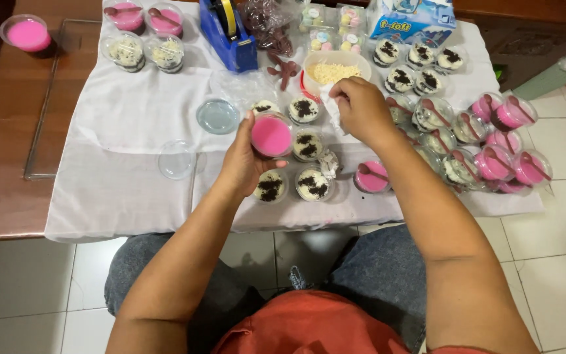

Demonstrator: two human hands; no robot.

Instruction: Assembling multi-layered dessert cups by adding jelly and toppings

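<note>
Now topping: left hand (pixel 240 164) wrapped around pink dessert cup (pixel 271 136), tilted just above the crumb-topped cups (pixel 308 145), right hand (pixel 360 108) pinched shut beside the cheese bowl (pixel 331 71), contents unclear; next, probably sprinkling squarely over the pink surface.
</note>
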